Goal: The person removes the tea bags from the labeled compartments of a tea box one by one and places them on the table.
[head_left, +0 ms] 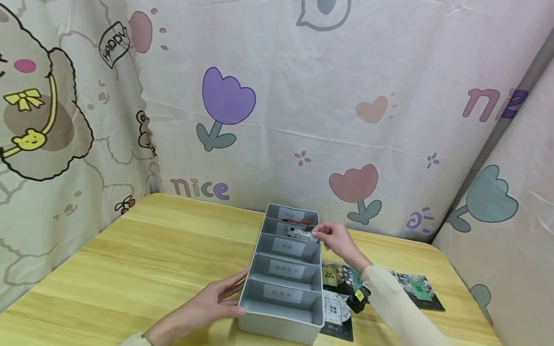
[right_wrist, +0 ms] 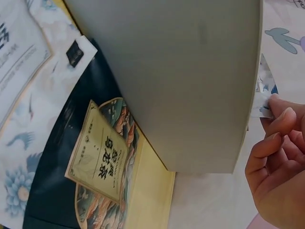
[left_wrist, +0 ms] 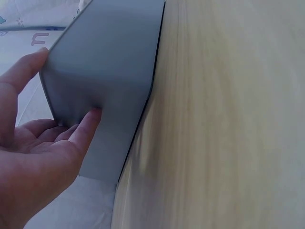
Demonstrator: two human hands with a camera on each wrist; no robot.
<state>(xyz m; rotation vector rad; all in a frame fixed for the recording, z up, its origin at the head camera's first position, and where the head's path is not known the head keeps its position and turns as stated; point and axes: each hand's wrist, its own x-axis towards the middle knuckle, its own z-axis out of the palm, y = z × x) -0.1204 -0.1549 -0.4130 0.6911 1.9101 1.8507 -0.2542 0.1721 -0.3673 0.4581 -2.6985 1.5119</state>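
A long grey divided box [head_left: 281, 327] stands on the table, its compartments bearing paper labels with Chinese writing. My right hand [head_left: 342, 242] pinches a small white printed sachet [head_left: 300, 234] by its edge, at the second compartment from the far end. In the right wrist view the sachet [right_wrist: 264, 90] shows partly past the box's rim. A red packet [head_left: 296, 221] lies in the farthest compartment. My left hand [head_left: 207, 305] rests against the box's near left corner; in the left wrist view the fingers [left_wrist: 88, 126] touch its outer wall, thumb and fingers spread.
Right of the box lie several printed tea packages: a white one [head_left: 335, 312], one with a yellow label [head_left: 331, 276], and a green-labelled one [head_left: 420, 290] farther right. A patterned curtain [head_left: 277, 120] hangs behind the wooden table [head_left: 173, 250].
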